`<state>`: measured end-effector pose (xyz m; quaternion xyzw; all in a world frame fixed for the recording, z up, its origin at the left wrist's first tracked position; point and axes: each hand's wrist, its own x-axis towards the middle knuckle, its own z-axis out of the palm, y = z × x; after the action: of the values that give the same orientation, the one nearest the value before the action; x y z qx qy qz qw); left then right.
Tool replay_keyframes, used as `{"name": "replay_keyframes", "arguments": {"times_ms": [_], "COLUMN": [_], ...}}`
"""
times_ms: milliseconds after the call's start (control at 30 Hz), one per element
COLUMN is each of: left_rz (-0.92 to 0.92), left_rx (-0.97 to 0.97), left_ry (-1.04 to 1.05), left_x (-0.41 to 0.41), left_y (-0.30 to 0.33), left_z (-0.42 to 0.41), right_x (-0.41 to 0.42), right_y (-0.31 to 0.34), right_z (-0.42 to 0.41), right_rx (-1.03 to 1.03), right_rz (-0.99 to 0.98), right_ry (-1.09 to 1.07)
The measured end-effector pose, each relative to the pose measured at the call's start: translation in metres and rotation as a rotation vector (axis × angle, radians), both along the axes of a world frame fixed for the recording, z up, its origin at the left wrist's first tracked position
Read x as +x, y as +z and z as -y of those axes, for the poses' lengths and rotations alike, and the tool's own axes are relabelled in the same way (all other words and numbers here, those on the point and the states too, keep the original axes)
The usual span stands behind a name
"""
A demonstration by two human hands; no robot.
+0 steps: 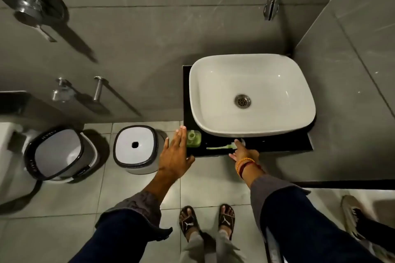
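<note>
Green toothbrush (220, 147) lies along the narrow front strip of the black counter (277, 145), just below the white basin (213, 126). The right hand (243, 152) reaches its head end, but I cannot tell its grip. A green bottle (194, 139) stands at the counter's left edge, with the left hand (174, 153) straight-fingered beside it. A white-lidded bin (135, 145) sits on the floor nearby.

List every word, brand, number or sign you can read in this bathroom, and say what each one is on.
No text here can be read with certainty.
Rim of the left bin: pale lettering in several spots, too blurred to read.
Sandals: a pale leaping-animal logo on each strap, no words.
Green bottle: no legible label.
</note>
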<state>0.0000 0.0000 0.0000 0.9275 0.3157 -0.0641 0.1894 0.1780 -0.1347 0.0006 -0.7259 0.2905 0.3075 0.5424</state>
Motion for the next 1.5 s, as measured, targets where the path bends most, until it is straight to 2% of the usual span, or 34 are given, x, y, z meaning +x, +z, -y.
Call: {"name": "replay_keyframes", "arguments": {"times_ms": [400,567,767,933,1267,1500], "left_rz": [0.024,0.028,0.030,0.061,0.072,0.063], "left_rx": [-0.031,-0.040,-0.021,-0.044,-0.071,-0.063], "left_ry": [0.016,0.011,0.017,0.035,0.057,0.048], "left_x": [-0.001,-0.003,-0.005,-0.007,-0.008,-0.007], "left_y": [-0.002,0.004,0.006,0.003,-0.001,-0.002], "left_z": [-0.001,0.000,0.003,0.008,0.007,0.005], "right_x": [-0.012,-0.036,-0.042,-0.051,-0.065,-0.074], "right_y": [-0.004,0.024,0.076,0.081,0.056,0.044], "right_z": [0.008,0.018,-0.018,-0.047,-0.063,-0.078], "right_rx": [-0.032,0.145,0.264,0.260,0.014,-0.154], "right_rz": [0.032,0.213,0.570,0.716,0.941,0.960], "right_ry": [-0.133,-0.158,0.085,0.290,0.694,0.915]}}
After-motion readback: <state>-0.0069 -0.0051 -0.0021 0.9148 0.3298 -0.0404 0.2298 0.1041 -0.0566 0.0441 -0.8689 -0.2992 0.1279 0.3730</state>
